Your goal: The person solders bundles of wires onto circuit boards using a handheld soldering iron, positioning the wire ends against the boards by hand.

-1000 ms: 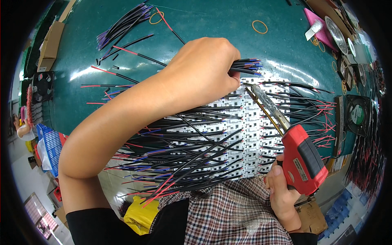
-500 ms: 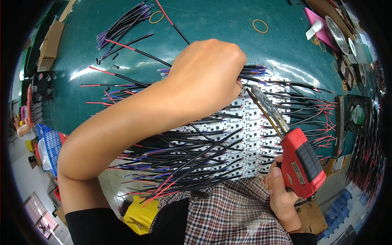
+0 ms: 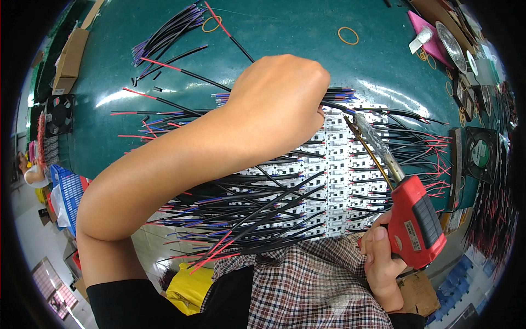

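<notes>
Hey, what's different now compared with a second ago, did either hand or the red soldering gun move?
Little moved. The left hand shifted slightly up and right over the wires at the top of the white strip board. The right hand keeps its grip on the red soldering gun, tip near the top row. The loose wire bundle stayed put.

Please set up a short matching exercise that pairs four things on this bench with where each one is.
Things:
1. red soldering gun
2. rubber band
3. black fan
4. blue crate

Places:
A. lower left, off the green mat
B. right edge of the bench
C. in the right hand
D. on the green mat, far side

Pairs: 1-C, 2-D, 3-B, 4-A
</notes>
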The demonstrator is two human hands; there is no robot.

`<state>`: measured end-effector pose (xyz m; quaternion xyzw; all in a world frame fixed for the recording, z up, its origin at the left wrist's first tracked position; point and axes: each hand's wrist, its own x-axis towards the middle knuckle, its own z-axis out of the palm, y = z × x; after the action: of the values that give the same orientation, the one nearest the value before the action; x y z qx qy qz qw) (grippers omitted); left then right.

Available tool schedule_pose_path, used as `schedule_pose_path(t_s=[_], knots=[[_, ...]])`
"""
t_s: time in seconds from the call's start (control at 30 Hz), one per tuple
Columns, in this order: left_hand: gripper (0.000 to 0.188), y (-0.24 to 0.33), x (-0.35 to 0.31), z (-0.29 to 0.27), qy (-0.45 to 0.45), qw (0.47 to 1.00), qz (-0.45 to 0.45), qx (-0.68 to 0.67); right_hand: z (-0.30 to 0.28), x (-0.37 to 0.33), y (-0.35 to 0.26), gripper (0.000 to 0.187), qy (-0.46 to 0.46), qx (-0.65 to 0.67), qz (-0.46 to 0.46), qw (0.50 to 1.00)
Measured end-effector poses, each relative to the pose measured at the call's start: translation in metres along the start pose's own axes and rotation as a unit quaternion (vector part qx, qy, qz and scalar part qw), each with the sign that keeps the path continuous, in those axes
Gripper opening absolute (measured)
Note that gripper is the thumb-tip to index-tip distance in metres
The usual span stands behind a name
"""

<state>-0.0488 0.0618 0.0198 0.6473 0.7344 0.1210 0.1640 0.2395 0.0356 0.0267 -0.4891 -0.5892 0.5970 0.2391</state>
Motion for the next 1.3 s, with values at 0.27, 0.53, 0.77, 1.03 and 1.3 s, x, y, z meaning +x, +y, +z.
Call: schedule_pose_path(t_s=[0.27,0.53,0.77,1.03,1.3], knots=[[0.030,-0.003,-0.002,-0.007,-0.038,0.994,-0.045,-0.093,-0.006,-0.003,0.005,0.026,0.016,0.048,0.035,0.998],[0.024,0.005,-0.012,-0.011,0.170,0.981,0.071,-0.058,-0.003,-0.004,-0.003,0.026,0.033,0.054,0.037,0.997],[0.020,0.009,-0.022,-0.001,0.056,0.991,-0.029,-0.118,-0.012,-0.011,-0.001,0.029,-0.030,-0.010,0.011,0.999],[0.023,0.013,-0.024,0.011,0.036,0.998,-0.028,-0.037,-0.026,-0.009,0.019,0.026,-0.093,-0.133,-0.051,0.985],[0.023,0.014,-0.024,0.014,0.050,0.998,-0.011,-0.027,-0.017,-0.005,0.015,0.023,-0.102,-0.145,-0.036,0.983]])
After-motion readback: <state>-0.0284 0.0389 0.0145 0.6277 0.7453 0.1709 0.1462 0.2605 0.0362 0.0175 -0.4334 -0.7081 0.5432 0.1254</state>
